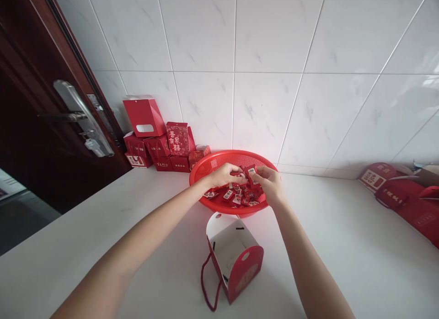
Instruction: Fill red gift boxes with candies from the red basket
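A red plastic basket point(236, 214) with perforated walls holds many small red-wrapped candies point(228, 194) with white labels. Both of my hands are inside its rim. My right hand point(271, 184) pinches one wrapped candy point(253, 172) between thumb and fingers. Just left of it, my left hand point(224, 175) has its thumb and fingers closed on another candy point(241, 176), partly covered by the fingers. In front of the basket stands a red gift box point(245, 273), its top open and its white inner walls showing. A dark red cord handle point(203, 282) hangs at its left side.
Several red boxes point(144, 115) are stacked against the tiled wall at the back left. More red boxes point(408, 198) lie at the right edge of the white table point(154, 264). A dark wooden door point(30, 81) with a metal handle point(65, 117) is at the left.
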`<state>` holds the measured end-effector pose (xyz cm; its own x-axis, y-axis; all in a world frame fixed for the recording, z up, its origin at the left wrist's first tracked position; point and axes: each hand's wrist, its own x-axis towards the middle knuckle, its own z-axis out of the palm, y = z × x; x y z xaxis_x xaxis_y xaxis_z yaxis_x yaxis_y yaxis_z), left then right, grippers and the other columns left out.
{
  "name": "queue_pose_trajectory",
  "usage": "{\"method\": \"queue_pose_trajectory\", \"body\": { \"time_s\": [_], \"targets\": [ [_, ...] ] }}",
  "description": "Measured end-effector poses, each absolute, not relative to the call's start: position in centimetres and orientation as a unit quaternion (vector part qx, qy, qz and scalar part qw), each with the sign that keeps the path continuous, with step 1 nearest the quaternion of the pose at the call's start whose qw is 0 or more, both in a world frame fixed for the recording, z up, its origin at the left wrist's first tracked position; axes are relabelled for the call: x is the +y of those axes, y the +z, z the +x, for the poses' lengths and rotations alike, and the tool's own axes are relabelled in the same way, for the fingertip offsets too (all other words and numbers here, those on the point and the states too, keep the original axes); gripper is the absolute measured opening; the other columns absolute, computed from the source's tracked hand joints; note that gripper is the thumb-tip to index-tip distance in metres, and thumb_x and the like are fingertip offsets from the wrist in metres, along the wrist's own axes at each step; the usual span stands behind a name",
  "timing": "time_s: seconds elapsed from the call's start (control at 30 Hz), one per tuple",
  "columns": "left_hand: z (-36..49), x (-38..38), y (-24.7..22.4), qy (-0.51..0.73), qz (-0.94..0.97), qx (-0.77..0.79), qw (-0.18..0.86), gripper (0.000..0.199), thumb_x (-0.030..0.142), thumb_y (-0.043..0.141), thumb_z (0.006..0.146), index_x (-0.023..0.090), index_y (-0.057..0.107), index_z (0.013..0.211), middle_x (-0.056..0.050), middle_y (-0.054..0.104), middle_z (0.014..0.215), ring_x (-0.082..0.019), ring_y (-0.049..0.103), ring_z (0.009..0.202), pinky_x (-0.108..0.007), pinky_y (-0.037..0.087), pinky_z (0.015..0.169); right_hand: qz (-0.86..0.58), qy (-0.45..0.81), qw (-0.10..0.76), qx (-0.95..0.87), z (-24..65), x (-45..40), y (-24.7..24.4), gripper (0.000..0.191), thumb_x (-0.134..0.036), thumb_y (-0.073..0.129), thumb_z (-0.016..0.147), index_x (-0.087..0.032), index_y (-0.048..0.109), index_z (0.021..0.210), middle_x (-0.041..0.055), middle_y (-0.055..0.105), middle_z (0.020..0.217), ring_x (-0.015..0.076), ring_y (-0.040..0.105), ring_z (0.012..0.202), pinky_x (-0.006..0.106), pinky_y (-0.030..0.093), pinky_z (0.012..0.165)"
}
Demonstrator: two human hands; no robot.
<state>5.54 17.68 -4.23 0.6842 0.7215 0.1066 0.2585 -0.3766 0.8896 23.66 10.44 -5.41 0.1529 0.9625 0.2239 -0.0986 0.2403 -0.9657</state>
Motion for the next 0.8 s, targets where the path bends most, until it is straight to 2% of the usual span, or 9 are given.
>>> {"method": "queue_pose_trajectory", "body": {
  "time_s": [0.17,0.23,0.27,0.33,0.4,0.47,0.53,0.63,0.8],
  "targets": [
    [5.5,17.7,-4.1,0.228,0.798,0.336,0.446,0.052,0.057,0.073,0.078,0.018,0.070,0.113,-0.007,0.072,0.109,-0.021,0.066,0.096,-0.030,0.049,0.081,-0.483,0.371,0.615,-0.501,23.7,10.6,-5.8,0.038,-0.054,0.079,0.065,-0.021,0.065,0.077,0.0057,0.071,0.077,0.0233,0.066,0.073,0.034,0.051,0.062],
    [5.2,17.9,-3.8,0.183,0.817,0.383,0.391,0.052,0.059,0.063,0.084,0.018,0.068,0.114,-0.007,0.072,0.108,-0.021,0.066,0.093,-0.029,0.049,0.079,-0.504,0.331,0.608,-0.517,23.7,10.7,-6.0,0.034,-0.053,0.075,0.069,-0.022,0.065,0.078,0.0060,0.071,0.078,0.0242,0.066,0.076,0.035,0.051,0.064],
    [4.9,18.0,-3.6,0.148,0.827,0.413,0.351,0.048,0.058,0.060,0.086,0.017,0.070,0.109,-0.007,0.072,0.102,-0.021,0.066,0.089,-0.028,0.049,0.076,-0.514,0.315,0.601,-0.525,23.7,10.7,-6.1,0.032,-0.051,0.074,0.070,-0.022,0.064,0.077,0.0059,0.071,0.078,0.0242,0.066,0.076,0.035,0.051,0.065],
    [4.1,18.3,-3.4,0.064,0.837,0.469,0.275,0.037,0.053,0.063,0.082,0.017,0.072,0.085,-0.005,0.071,0.081,-0.022,0.065,0.079,-0.029,0.047,0.072,-0.530,0.300,0.584,-0.536,23.6,10.8,-6.2,0.028,-0.048,0.072,0.071,-0.022,0.063,0.074,0.0049,0.071,0.076,0.0234,0.065,0.074,0.035,0.050,0.065],
    [3.3,18.5,-3.4,0.000,0.828,0.511,0.229,0.030,0.044,0.075,0.068,0.018,0.065,0.058,-0.004,0.062,0.061,-0.025,0.063,0.072,-0.031,0.045,0.069,-0.540,0.294,0.570,-0.544,23.5,10.8,-6.3,0.025,-0.046,0.070,0.072,-0.023,0.061,0.072,0.0036,0.069,0.074,0.0222,0.063,0.070,0.034,0.049,0.064],
    [2.8,18.4,-3.6,-0.035,0.818,0.537,0.203,0.030,0.034,0.082,0.055,0.019,0.057,0.046,-0.004,0.056,0.053,-0.028,0.062,0.072,-0.034,0.045,0.070,-0.545,0.286,0.562,-0.553,23.5,10.9,-6.4,0.022,-0.044,0.067,0.073,-0.023,0.060,0.071,0.0029,0.068,0.072,0.0214,0.062,0.069,0.034,0.048,0.063],
    [2.6,18.2,-3.7,-0.060,0.814,0.548,0.186,0.031,0.032,0.083,0.051,0.020,0.056,0.043,-0.005,0.056,0.053,-0.031,0.063,0.077,-0.035,0.046,0.074,-0.549,0.277,0.561,-0.554,23.4,10.9,-6.4,0.021,-0.042,0.066,0.073,-0.022,0.059,0.070,0.0029,0.067,0.071,0.0213,0.061,0.068,0.034,0.048,0.062],
    [3.0,17.8,-3.6,-0.091,0.815,0.539,0.192,0.037,0.040,0.086,0.051,0.021,0.055,0.042,-0.006,0.056,0.054,-0.033,0.063,0.082,-0.038,0.046,0.081,-0.556,0.275,0.567,-0.542,23.4,10.8,-6.3,0.020,-0.041,0.067,0.072,-0.022,0.060,0.070,0.0032,0.067,0.071,0.0216,0.061,0.068,0.034,0.048,0.062],
    [4.3,18.1,-5.0,-0.125,0.816,0.512,0.238,0.035,0.039,0.089,0.048,0.020,0.060,0.042,-0.005,0.054,0.048,-0.032,0.063,0.075,-0.043,0.048,0.084,-0.560,0.283,0.569,-0.531,23.4,10.7,-6.2,0.018,-0.040,0.068,0.072,-0.023,0.062,0.073,0.0043,0.070,0.074,0.0230,0.064,0.071,0.035,0.050,0.064]
  ]
}}
